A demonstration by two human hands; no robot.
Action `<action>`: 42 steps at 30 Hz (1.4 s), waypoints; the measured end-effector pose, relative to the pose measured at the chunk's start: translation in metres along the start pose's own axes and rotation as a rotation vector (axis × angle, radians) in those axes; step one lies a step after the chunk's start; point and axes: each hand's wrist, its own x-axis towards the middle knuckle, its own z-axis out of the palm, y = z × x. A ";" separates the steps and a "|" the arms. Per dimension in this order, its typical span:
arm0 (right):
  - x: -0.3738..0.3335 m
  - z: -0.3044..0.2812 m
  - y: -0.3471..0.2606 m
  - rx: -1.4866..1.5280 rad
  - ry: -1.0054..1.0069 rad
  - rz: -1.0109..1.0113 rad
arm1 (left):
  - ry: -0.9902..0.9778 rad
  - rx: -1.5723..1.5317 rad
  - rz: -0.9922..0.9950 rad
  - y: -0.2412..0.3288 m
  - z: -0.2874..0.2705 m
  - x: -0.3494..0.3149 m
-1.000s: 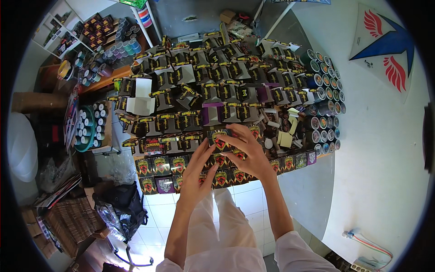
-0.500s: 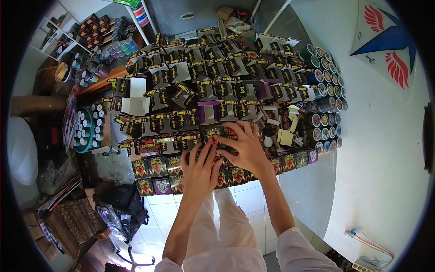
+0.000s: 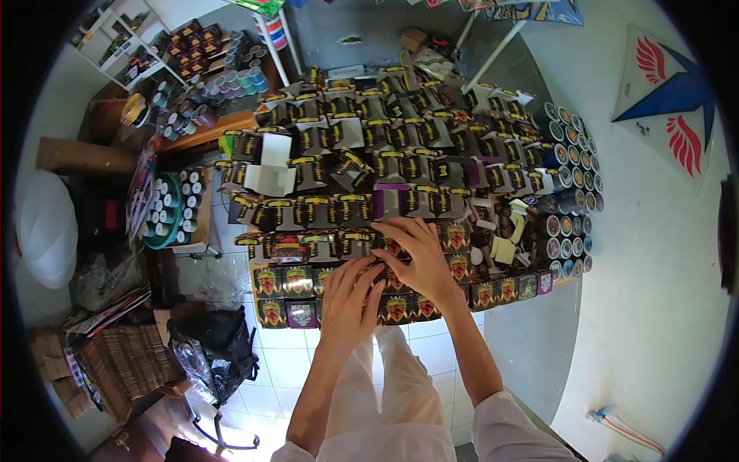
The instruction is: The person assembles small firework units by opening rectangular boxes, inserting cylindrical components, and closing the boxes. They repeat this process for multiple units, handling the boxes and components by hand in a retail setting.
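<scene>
Already both my hands lay on the closed boxes (image 3: 396,308) at the table's (image 3: 539,339) near edge: left hand (image 3: 348,296) fingers together, right hand (image 3: 419,258) fingers spread. Any sideways nudge could have tipped neighbours off.

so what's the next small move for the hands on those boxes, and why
Probably press the small dark box down level with its neighbours. Both the left hand and the right hand rest flat on the closed front rows of boxes, fingers meeting over that spot, while the open boxes behind wait, flaps up. Whether either hand grips anything is hidden.
</scene>
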 end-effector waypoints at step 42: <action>-0.125 -0.185 -0.317 0.937 -0.176 -0.262 | 0.230 -0.564 0.275 0.225 -0.255 -0.116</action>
